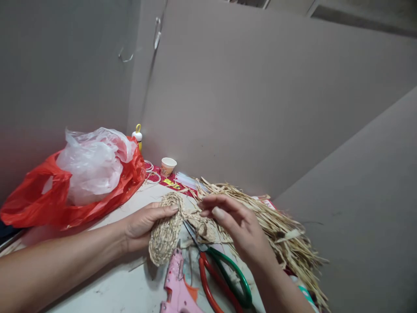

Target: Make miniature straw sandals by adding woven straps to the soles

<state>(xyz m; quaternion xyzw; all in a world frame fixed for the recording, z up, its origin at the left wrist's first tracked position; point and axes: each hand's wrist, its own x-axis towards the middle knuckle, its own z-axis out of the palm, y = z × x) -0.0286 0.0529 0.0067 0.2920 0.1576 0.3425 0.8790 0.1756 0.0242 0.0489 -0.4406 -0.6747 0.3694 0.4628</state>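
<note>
My left hand [146, 228] grips a flat oval piece of coiled straw braid [165, 230], thumb on top near its right edge and fingers beneath. From that edge a loose straw braid [192, 214] runs right to my right hand [233, 221], whose bent fingers close around it; the fingertips partly hide the grip. More of the braid lies bunched below the right fingers. Scissors [208, 256] with one red and one green handle lie on the table, blades pointing at the woven piece. A pink glue gun [176, 282] sits nearer me, nozzle just under the piece.
A long bundle of dry straw [286, 230] spreads along the right. At left is a red plastic bag [45, 191] with a clear bag [94, 169] in it. Behind stand a paper cup [168, 167], a white-capped bottle [137, 137] and glue sticks [186, 180], close to grey walls [260, 87].
</note>
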